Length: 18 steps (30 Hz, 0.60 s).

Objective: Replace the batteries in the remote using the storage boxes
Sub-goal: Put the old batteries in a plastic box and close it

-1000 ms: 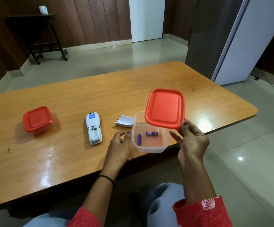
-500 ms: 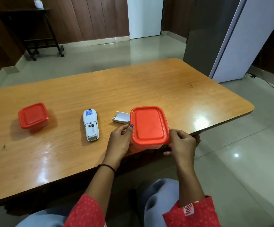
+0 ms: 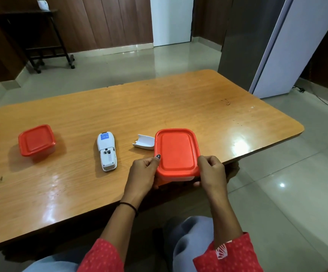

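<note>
Gripping the lower-centre clear plastic box (image 3: 175,178), both hands' fingers (image 3: 206,163) pinched its newly replaced red rectangular lid (image 3: 176,152); old batteries seemed stored.

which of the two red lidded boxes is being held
The red-lidded box at the table's near edge, gripped by the left hand and right hand. The other red-lidded box sits untouched, far left of the remote.

I sit at a glossy wooden table (image 3: 178,99) on a polished tile floor (image 3: 120,63). Dark wood panelling (image 3: 104,22) lines the far wall; a black trolley (image 3: 41,36) stands beside it.
</note>
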Available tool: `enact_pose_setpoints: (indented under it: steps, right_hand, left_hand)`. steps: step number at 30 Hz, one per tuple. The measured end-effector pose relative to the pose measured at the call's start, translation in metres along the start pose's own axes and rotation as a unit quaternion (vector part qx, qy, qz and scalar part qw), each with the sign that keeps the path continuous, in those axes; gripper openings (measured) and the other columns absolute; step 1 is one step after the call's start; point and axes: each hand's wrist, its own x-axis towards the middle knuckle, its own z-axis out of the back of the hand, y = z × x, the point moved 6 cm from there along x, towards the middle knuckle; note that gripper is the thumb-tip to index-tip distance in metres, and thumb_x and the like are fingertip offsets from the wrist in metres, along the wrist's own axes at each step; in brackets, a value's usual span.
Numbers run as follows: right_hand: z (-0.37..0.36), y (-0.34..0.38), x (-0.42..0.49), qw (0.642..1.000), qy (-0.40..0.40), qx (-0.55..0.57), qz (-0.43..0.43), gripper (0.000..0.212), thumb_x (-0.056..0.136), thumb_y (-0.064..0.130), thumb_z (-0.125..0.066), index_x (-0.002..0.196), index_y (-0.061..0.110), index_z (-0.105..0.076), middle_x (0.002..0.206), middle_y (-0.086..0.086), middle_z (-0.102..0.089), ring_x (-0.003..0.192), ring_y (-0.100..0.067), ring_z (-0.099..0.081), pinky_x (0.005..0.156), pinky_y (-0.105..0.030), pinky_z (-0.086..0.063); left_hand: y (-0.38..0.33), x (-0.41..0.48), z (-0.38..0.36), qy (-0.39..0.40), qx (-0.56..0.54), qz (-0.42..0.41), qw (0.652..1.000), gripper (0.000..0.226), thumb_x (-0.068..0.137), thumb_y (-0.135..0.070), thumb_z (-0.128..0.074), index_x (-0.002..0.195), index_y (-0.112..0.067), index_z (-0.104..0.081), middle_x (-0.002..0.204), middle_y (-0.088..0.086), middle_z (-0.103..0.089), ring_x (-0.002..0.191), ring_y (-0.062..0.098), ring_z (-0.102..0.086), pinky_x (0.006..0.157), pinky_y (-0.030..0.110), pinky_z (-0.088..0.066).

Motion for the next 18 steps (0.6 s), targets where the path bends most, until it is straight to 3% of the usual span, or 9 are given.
enact_pose_setpoints:
  steps: [5,8,10,15,18]
  right_hand:
    - [-0.005,-0.001,0.003,0.997,0.039,0.050,-0.038,0.011,0.095,0.016,-0.043,0.099,0.012,-0.052,0.084,-0.005,-0.060,0.070,-0.015,-0.063,0.053,-0.031,-0.056]
    - [-0.012,-0.005,0.002,0.999,0.034,-0.005,-0.003,0.018,0.097,0.020,-0.040,0.114,0.015,-0.045,0.112,-0.012,-0.056,0.083,-0.021,-0.066,0.051,-0.028,-0.058]
    - [-0.014,-0.008,0.001,0.999,0.031,-0.005,0.010,0.019,0.099,0.023,-0.040,0.116,0.018,-0.045,0.120,-0.011,-0.053,0.089,-0.022,-0.066,0.051,-0.023,-0.056]
    - [-0.003,-0.009,-0.010,0.995,0.027,0.091,-0.033,0.014,0.097,0.017,-0.046,0.101,0.014,-0.059,0.094,-0.006,-0.065,0.082,-0.018,-0.064,0.065,-0.032,-0.056]
    - [0.003,0.009,-0.017,0.994,0.023,0.110,-0.005,0.027,0.097,0.038,-0.043,0.100,0.015,-0.057,0.087,-0.002,-0.063,0.077,-0.018,-0.060,0.058,-0.028,-0.048]
  left_hand:
    - [0.004,-0.002,-0.004,0.009,-0.072,0.014,0.997,0.031,0.096,-0.032,-0.048,0.087,-0.014,-0.072,0.056,0.000,-0.060,0.046,0.006,-0.055,0.046,0.023,-0.046]
    - [0.004,-0.005,-0.004,-0.004,-0.098,0.012,0.995,0.027,0.096,-0.031,-0.050,0.090,-0.017,-0.072,0.054,-0.002,-0.057,0.047,0.007,-0.052,0.046,0.022,-0.045]
    - [0.003,-0.006,-0.005,-0.012,-0.094,0.010,0.995,0.027,0.096,-0.031,-0.049,0.090,-0.016,-0.071,0.054,-0.003,-0.056,0.046,0.007,-0.050,0.045,0.021,-0.044]
    - [-0.004,-0.021,-0.004,-0.019,-0.065,-0.036,0.997,0.027,0.097,-0.030,-0.046,0.096,-0.017,-0.069,0.058,-0.001,-0.057,0.046,0.005,-0.050,0.046,0.020,-0.044]
    - [-0.010,-0.050,0.003,0.011,-0.083,-0.107,0.991,0.022,0.096,-0.028,-0.048,0.113,-0.033,-0.061,0.059,-0.004,-0.059,0.051,0.003,-0.053,0.050,0.018,-0.045]
